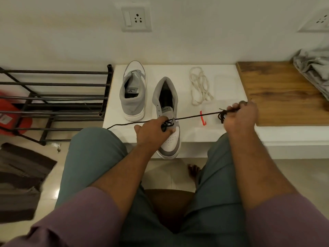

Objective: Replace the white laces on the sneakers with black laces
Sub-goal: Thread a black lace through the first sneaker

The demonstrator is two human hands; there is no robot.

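Nearest, the left hand rests on the toe end of the near sneaker, its fingers curled down over a dark tangle of black lace at the lowest eyelets. That sneaker lies on the white ledge with its toe toward the person, poking past the near edge. From the tangle one strand runs taut to the right into the right hand, which grips a bunched loop of it with fingers curled tight; another strand trails left across the ledge. Just under the taut strand lies a small red clip. Farther back, the second sneaker stands left of the first, heel nearest, with no lace showing. The white laces lie in a loose heap to the right of both sneakers, well apart from the hands.
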